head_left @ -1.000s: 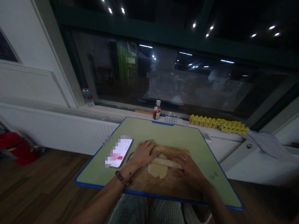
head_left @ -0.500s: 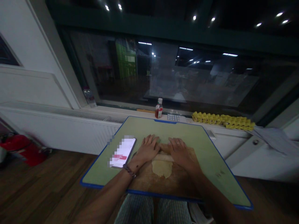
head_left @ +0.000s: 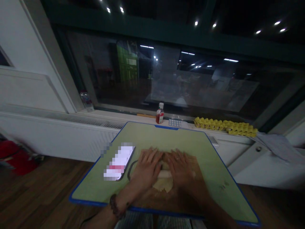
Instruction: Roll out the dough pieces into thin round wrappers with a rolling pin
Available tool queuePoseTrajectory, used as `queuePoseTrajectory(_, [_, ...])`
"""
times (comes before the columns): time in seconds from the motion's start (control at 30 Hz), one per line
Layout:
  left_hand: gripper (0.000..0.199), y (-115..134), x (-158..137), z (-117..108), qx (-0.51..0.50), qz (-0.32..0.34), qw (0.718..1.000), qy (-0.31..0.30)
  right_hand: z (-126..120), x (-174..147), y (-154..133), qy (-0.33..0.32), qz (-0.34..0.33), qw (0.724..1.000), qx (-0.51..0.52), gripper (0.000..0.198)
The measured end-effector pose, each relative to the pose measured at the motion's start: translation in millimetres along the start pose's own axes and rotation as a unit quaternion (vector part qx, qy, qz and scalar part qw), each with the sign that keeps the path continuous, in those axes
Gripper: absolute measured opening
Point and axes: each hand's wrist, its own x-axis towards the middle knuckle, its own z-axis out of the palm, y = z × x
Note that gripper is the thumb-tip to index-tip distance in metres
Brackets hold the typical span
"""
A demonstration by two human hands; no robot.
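Note:
A pale, thin sheet of dough (head_left: 164,185) with a ragged near edge lies on a brown wooden board (head_left: 164,201). Across the dough rests a light rolling pin (head_left: 165,174); only its middle shows between my hands. My left hand (head_left: 148,167) is laid flat over the pin's left part, fingers stretched forward. On the right part lies my right hand (head_left: 180,167), also flat, fingers spread and a little blurred. Both palms hide the pin's ends. Some dough shows beyond the pin, between my fingers.
The board is on a green, blue-edged table (head_left: 214,165). Left of my hands lies a lit phone (head_left: 120,162). On the windowsill stand a small red-labelled bottle (head_left: 160,114), a yellow egg tray (head_left: 225,126) and a clear bottle (head_left: 87,101). A red fire extinguisher (head_left: 17,158) is on the floor.
My hands and the rolling pin have come slightly back toward me over the dough. The whole view has also tilted a little, so the table sits lower.

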Motion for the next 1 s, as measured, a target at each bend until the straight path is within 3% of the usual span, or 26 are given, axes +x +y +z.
queuePoseTrajectory(0.1, [0.052, -12, 33, -1, 0.003, -0.027, 0.999, -0.018, 0, 27, 12, -0.066, -0.056, 0.996, -0.025, 0.043])
queuePoseTrajectory(0.2, [0.055, -18, 48, -2, -0.004, -0.038, 0.999, -0.033, -1, 34, 14, -0.081, -0.057, 0.995, -0.033, 0.043])
queuePoseTrajectory(0.3, [0.053, -14, 31, -2, -0.011, -0.021, 0.999, -0.044, -7, 17, 4, -0.055, -0.052, 0.997, -0.036, 0.044])
queuePoseTrajectory(0.4, [0.052, -4, -2, -6, -0.016, 0.04, 0.999, -0.031, -15, -9, -9, -0.002, -0.033, 0.999, -0.028, 0.048])
queuePoseTrajectory(0.5, [0.052, 2, -22, -10, -0.019, 0.075, 0.997, -0.017, -16, -23, -13, 0.009, -0.045, 0.999, -0.018, 0.048])
queuePoseTrajectory(0.6, [0.052, -2, -10, -7, -0.016, 0.056, 0.998, -0.013, -9, -10, -6, -0.013, -0.038, 0.999, -0.027, 0.048])
queuePoseTrajectory(0.77, [0.058, -23, 40, 10, -0.012, -0.043, 0.999, -0.01, 1, 42, 10, -0.062, -0.026, 0.997, -0.037, 0.045])
queuePoseTrajectory(0.87, [0.064, -24, 42, 10, -0.017, -0.081, 0.996, -0.015, 1, 47, 9, -0.055, -0.015, 0.998, -0.034, 0.045])
queuePoseTrajectory(0.93, [0.065, -15, 26, 3, -0.025, -0.066, 0.997, -0.027, 0, 32, 3, -0.056, -0.045, 0.997, -0.034, 0.043])
queuePoseTrajectory(1.0, [0.069, -3, 4, -8, -0.037, 0.021, 0.999, -0.034, -3, 9, -3, -0.03, -0.024, 0.999, -0.036, 0.046])
